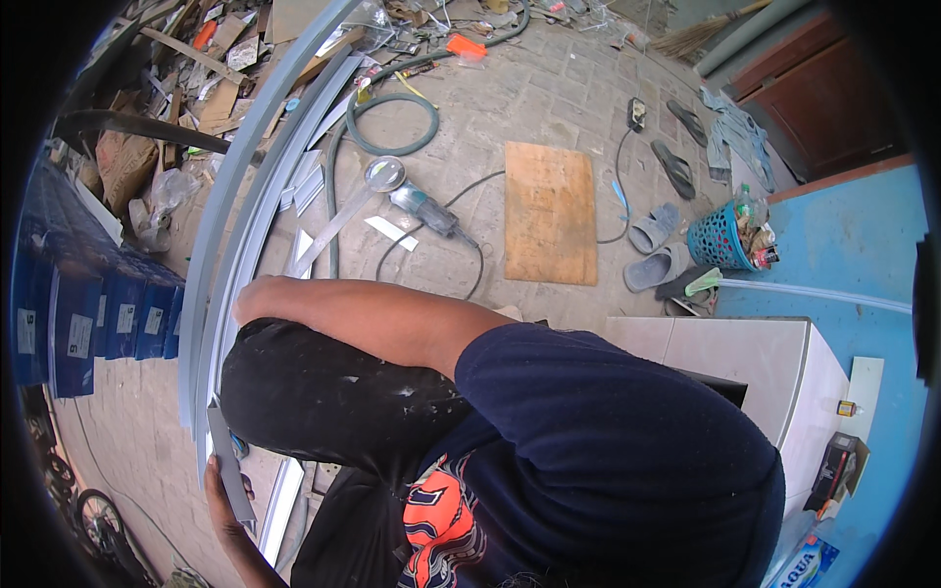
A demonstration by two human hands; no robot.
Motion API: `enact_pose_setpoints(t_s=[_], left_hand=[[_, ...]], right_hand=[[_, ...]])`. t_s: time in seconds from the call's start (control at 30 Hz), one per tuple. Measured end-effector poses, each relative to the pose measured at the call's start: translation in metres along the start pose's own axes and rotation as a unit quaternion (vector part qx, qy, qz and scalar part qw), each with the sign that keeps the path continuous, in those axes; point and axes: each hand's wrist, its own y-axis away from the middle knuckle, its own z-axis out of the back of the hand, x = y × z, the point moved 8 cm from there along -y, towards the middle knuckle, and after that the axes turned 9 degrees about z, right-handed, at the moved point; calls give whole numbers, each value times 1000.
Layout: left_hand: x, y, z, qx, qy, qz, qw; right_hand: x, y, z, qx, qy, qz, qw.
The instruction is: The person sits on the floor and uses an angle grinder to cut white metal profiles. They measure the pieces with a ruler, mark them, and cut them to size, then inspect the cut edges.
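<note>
Near the left edge of the brick-paved floor [549,88], the left hand [218,495] has its fingers closed on a short grey strip [231,470], while the right hand [257,299] is at the long, smooth grey profiles [218,196], its fingers too hidden to tell open or closed. Toward the floor's right edge, a perforated turquoise basket [716,238] holds a clear bottle [750,208] and wrappers; blue boxes [74,314] with printed white labels [78,336] line the left edge.

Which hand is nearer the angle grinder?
Right: the right hand is below and left of the angle grinder in view; the left hand is farther down, at the grey strip.
</note>
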Motion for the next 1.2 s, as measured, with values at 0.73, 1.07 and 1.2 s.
enact_pose_setpoints(t_s=[0.73,1.07,1.2], left_hand=[[-62,24,-81,134,-109,-73,982],[-102,36,-59,101,-61,-138,983],[-136,57,-11,71,160,-210,962]], right_hand=[[35,-18,-19,-8,-250,86,964],[46,-20,20,-74,-435,86,893],[46,-38,81,-179,-403,54,896]])
